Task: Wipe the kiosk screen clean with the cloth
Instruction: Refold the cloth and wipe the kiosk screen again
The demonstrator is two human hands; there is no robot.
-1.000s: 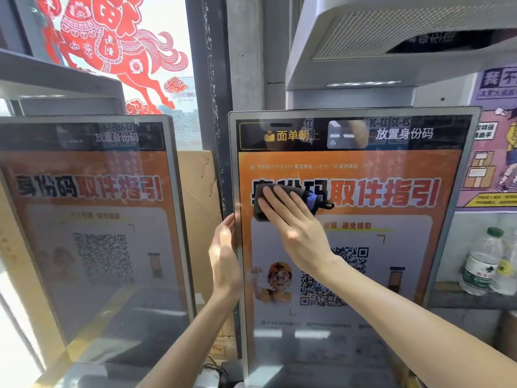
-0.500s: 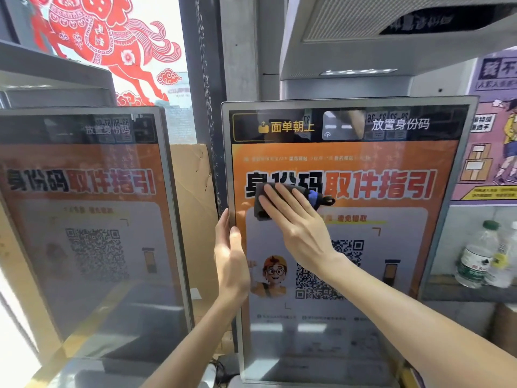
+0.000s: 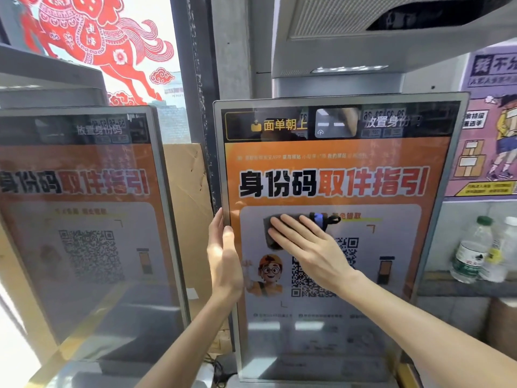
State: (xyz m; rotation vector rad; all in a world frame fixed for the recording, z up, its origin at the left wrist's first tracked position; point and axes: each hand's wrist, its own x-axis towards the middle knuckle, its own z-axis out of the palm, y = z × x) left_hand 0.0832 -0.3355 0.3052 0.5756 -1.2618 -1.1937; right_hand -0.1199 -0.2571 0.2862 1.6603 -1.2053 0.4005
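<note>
The kiosk screen (image 3: 335,169) stands upright in front of me, showing an orange poster with bold characters and a QR code. My right hand (image 3: 307,247) lies flat on the glass and presses a dark cloth (image 3: 270,239) against it, just below the big headline and left of centre. A blue tab and black loop of the cloth poke out past my fingers. My left hand (image 3: 223,259) grips the screen's left edge at mid height, fingers pointing up.
A second kiosk screen (image 3: 84,219) stands to the left, angled away. Cardboard (image 3: 190,205) leans between the two. Plastic bottles (image 3: 472,247) sit on a ledge to the right. A grey scanner hood (image 3: 363,37) overhangs the screen. Cables lie at the base.
My right hand has slid the cloth down the screen, from over the headline characters to the pale panel below them. My left hand stays on the left edge.
</note>
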